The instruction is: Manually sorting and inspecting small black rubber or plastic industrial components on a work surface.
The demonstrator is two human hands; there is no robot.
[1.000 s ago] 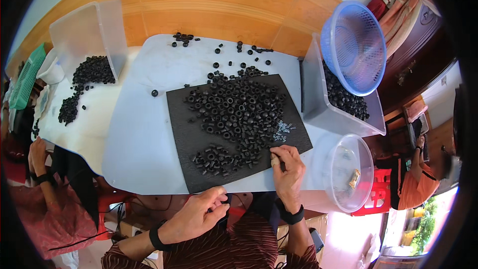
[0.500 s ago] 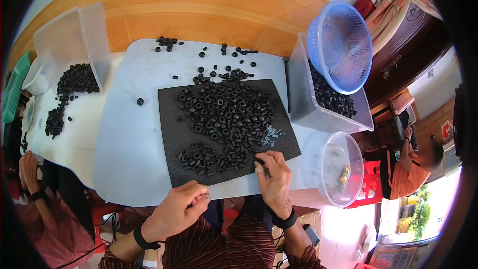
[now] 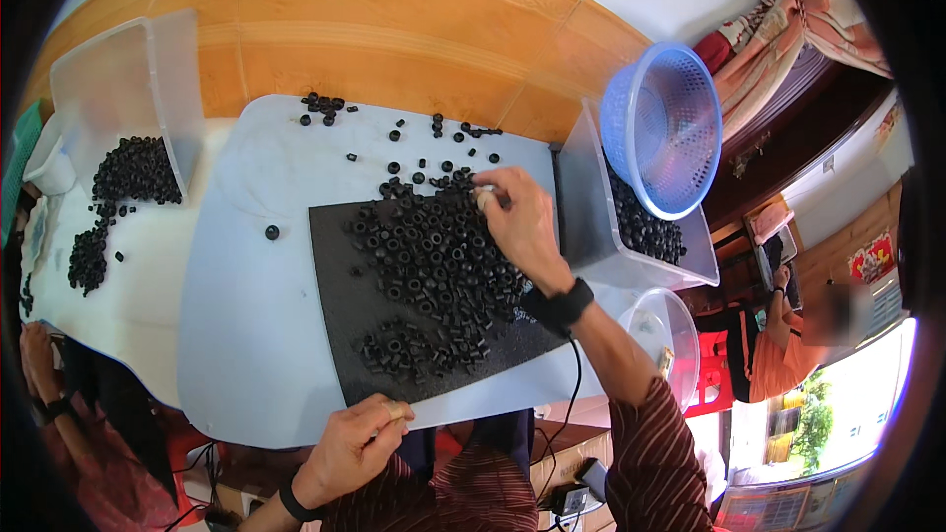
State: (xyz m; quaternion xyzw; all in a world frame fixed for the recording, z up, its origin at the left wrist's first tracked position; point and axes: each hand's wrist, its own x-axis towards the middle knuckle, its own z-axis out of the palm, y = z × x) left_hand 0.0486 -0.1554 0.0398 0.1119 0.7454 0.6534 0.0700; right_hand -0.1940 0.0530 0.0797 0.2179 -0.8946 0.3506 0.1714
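Note:
A pile of small black ring-shaped and cylindrical parts (image 3: 424,246) covers much of a dark mat (image 3: 330,286). My right hand (image 3: 522,222) reaches over the far right side of this pile, thumb and index finger drawn together among the parts; what they pinch, if anything, is too small to make out. At the mat's near edge my left hand (image 3: 357,445) is closed, its thumb and fingertips pressed together and hiding whatever they hold. Small silvery metal pieces (image 3: 522,314) lie on the mat, partly covered by my right wrist.
Loose black parts (image 3: 323,106) dot the far side of the light table (image 3: 236,335). At right stand a clear bin (image 3: 591,236) of black parts, a blue basket (image 3: 616,128) on it, and a clear round tub (image 3: 685,335). Another person's hand (image 3: 39,360) is at left.
My right hand has moved from the mat's near right edge, up and away, to the pile's far side. My left hand stays closed near the front edge. The whole view has shifted slightly.

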